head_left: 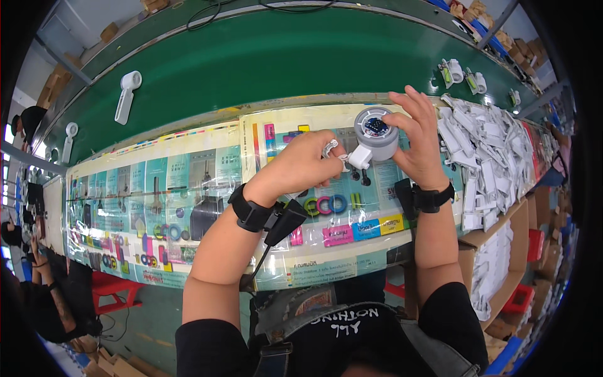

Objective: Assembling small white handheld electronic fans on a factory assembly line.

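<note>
Over the middle of the table I have a round white and grey housing with a short white stub and a dark circuit board set in its open top. My right hand grips the housing from the right, its thumb and fingers at the rim and side. Close by on the left, my left hand is closed on a small white plastic part, which shows between its fingers beside the stub. The fingers partly hide that part, so its full shape cannot be made out.
A heap of white plastic shells lies on the right, above a cardboard box holding more. Printed sheets under clear film cover the tabletop. Beyond runs a green conveyor belt carrying a white handheld device and several part-built units.
</note>
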A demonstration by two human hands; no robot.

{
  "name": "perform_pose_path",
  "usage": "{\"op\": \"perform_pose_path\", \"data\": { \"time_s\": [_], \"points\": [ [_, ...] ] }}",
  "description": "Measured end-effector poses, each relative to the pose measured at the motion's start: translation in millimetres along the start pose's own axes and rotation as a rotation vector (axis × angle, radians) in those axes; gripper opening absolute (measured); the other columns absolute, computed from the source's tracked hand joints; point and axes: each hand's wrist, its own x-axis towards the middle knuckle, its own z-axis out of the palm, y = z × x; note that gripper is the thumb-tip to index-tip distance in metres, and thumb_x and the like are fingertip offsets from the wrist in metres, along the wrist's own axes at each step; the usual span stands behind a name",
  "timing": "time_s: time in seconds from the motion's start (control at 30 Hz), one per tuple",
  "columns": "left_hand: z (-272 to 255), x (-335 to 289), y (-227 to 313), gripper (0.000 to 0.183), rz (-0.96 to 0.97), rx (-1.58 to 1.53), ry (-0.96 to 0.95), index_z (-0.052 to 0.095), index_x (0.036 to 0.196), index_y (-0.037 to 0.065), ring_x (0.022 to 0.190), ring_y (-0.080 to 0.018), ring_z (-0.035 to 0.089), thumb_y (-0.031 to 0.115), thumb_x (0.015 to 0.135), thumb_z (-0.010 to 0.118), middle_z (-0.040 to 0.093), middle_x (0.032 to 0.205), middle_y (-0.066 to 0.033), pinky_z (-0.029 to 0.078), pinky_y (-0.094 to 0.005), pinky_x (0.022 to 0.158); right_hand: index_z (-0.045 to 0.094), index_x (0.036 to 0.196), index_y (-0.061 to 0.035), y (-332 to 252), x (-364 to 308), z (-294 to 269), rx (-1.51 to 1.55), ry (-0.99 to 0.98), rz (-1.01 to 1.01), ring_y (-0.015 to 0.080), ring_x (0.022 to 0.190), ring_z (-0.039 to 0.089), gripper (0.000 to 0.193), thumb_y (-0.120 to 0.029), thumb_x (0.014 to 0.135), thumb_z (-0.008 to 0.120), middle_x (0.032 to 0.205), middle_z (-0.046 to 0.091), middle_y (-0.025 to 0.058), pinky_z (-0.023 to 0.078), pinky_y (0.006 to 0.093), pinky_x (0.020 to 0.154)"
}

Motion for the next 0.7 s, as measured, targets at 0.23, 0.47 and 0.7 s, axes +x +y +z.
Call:
{"op": "perform_pose_path", "data": {
  "time_s": [0.23, 0.47, 0.7],
  "points": [
    [11, 1, -11, 0.03, 0.279, 0.635, 0.181, 0.054, 0.089, -0.003, 0.062, -0.0346, 0.058, 0.016, 0.065, 0.059, 0.058, 0.066, -0.0192, 0.046, -0.0392, 0.058, 0.051, 0.122, -0.0118, -16, 2, -22, 0.881, -0.367, 0.426, 0.0291, 0.11, 0.048, 0.061, -0.008, 0.065, 0.072, 0.116, 0.054, 0.0111, 0.037, 0.0364, 0.096],
    [17, -7, 3, 0.025, 0.271, 0.846, 0.222, 0.051, 0.087, -0.002, 0.065, -0.0388, 0.058, 0.014, 0.069, 0.058, 0.058, 0.068, -0.0216, 0.046, -0.0422, 0.059, 0.046, 0.129, -0.0065, -21, 2, -16, 0.644, -0.366, 0.278, 0.0269, 0.104, 0.05, 0.068, -0.022, 0.068, 0.073, 0.113, 0.053, 0.0128, 0.038, 0.0336, 0.092],
    [33, -11, 24, 0.021, 0.192, 0.634, 0.083, 0.049, 0.085, -0.002, 0.066, -0.0404, 0.058, 0.016, 0.076, 0.056, 0.058, 0.068, -0.023, 0.044, -0.0435, 0.058, 0.045, 0.13, -0.0103, -5, -11, -28, 0.799, -0.33, 0.207, 0.0269, 0.106, 0.051, 0.064, -0.023, 0.073, 0.071, 0.115, 0.052, 0.0137, 0.04, 0.0335, 0.092]
  ]
}}
